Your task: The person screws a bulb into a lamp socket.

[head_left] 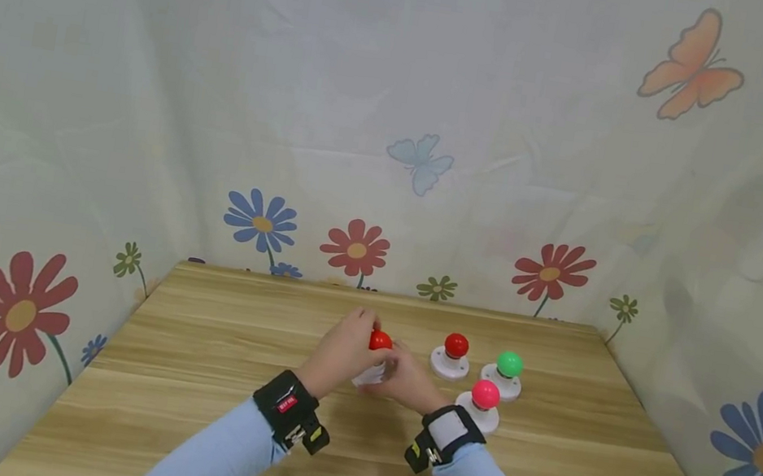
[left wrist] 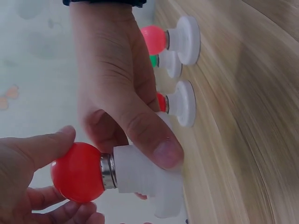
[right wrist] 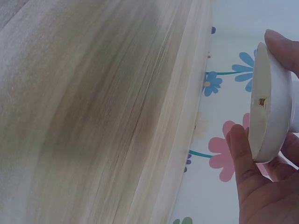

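My left hand [head_left: 344, 352] pinches a round red light bulb [left wrist: 77, 172] between thumb and fingers. The bulb's silver metal collar meets the neck of a white lamp socket [left wrist: 135, 170]. Around that socket curl the fingers and thumb of my right hand [head_left: 404, 381], which holds it tilted above the tabletop. From the right wrist view, the underside of the socket's round base [right wrist: 266, 107] shows a small slot. How far the bulb's thread sits inside the socket is hidden.
Three more white sockets with bulbs stand upright to the right on the wooden table [head_left: 225, 346]: a red bulb [head_left: 457, 345], a green bulb [head_left: 510, 364] and a pink bulb [head_left: 485, 394]. A flower-printed curtain [head_left: 345, 84] encloses the back and sides.
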The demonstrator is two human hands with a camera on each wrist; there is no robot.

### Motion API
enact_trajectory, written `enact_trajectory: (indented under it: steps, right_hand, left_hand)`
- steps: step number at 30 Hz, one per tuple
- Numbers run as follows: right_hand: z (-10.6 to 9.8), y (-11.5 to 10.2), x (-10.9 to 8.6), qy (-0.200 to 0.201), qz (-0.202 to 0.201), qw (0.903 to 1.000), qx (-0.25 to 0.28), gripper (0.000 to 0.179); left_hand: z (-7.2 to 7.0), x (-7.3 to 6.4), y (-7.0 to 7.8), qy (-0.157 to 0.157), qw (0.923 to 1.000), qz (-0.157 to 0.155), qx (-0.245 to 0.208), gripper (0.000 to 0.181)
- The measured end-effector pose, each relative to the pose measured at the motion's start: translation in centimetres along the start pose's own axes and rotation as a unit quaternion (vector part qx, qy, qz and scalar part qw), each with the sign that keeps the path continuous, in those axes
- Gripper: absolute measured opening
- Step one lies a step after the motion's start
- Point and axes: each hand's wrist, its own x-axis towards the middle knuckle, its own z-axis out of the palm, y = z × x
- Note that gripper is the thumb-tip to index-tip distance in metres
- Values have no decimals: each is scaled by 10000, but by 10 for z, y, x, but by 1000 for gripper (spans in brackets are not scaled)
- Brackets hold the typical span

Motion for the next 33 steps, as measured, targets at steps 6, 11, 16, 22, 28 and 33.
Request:
enact_trajectory:
  steps: [6,11,16,22,28,33]
  right_hand:
    - [0,0,-1,23,-48,10000,1,70]
    - [1,4,0,96,-139,9998,-88,70]
    - [0,6,0,74,-185,9997,-118,69]
    - [0,4,-1,23,-283,9996,44,58]
    - [3,3,0,54,-232,9997,-67,58]
    - [3,6,1,41,-174,9997,-164,62]
  left_hand:
    - [-7,-1,4,-181,9992,352,53,41]
    - [-10,-1,6,-461,9975,539,-4,38]
    - [-11,-1,7,-596,9972,424,-126,49]
    - [-6,-3,5,-2,9974,287,668,63]
    - [0,-4,5,188,9938,290,1059,62]
    - [-1,-4,4,67,9955,298,898,57]
